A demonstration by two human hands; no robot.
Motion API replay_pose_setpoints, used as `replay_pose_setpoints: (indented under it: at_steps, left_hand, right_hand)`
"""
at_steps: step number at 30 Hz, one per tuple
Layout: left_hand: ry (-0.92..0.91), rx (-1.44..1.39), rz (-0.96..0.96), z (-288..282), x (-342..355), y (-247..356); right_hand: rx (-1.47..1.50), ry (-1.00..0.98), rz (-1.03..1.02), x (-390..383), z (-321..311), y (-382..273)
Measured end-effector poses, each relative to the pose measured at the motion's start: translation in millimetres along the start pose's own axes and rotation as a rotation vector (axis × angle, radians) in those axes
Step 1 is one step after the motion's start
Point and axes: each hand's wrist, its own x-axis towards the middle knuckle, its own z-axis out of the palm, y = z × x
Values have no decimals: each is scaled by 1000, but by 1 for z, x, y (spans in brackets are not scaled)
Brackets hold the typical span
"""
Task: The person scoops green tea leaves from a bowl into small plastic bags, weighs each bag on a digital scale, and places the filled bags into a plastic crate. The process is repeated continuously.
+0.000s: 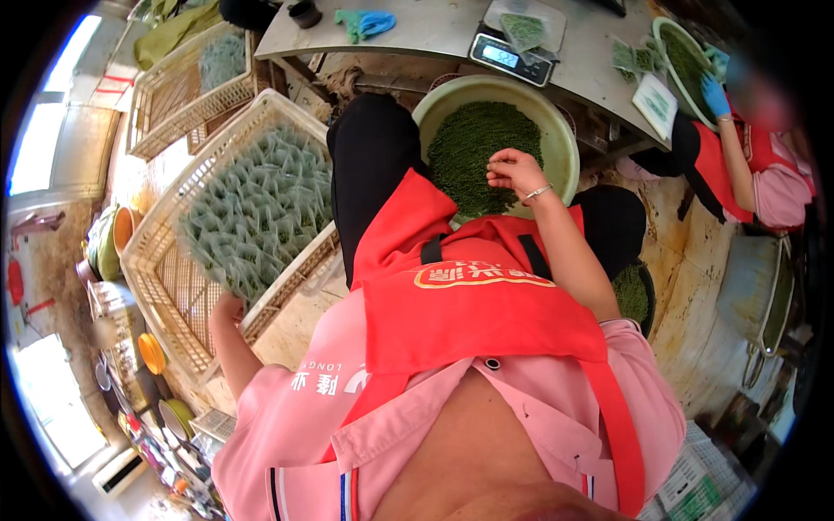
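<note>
My right hand [519, 176] hovers over a wide pale-green basin [565, 161] between my knees, its fingers curled in a pinch; whatever they hold is too small to make out. Inside the basin lies a heap of small dark-green grains [478, 143], like green peppercorns. On my left, a cream plastic crate [165, 326] carries rows of clear bags [261, 208] with green contents, standing close together. My left hand [228, 310] reaches into the crate's near end against the nearest bags, its fingers mostly hidden.
A metal table [417, 30] ahead bears a digital scale [512, 59] with a filled bag on it. At right, a person in a blue glove [715, 94] works at another green-filled basin [669, 52]. A second crate [161, 108] stands far left; a dark tub [647, 300] sits beside my right knee.
</note>
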Motion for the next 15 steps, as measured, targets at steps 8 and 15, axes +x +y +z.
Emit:
replay_pose_setpoints:
  at_steps: [8,15]
  left_hand:
    - [990,339,-76,-73,-46,-8]
    - [1123,98,701,-42,-83,202]
  right_hand:
    - [619,60,-483,22,-8,-101]
    - [624,117,-474,43,-19,-97]
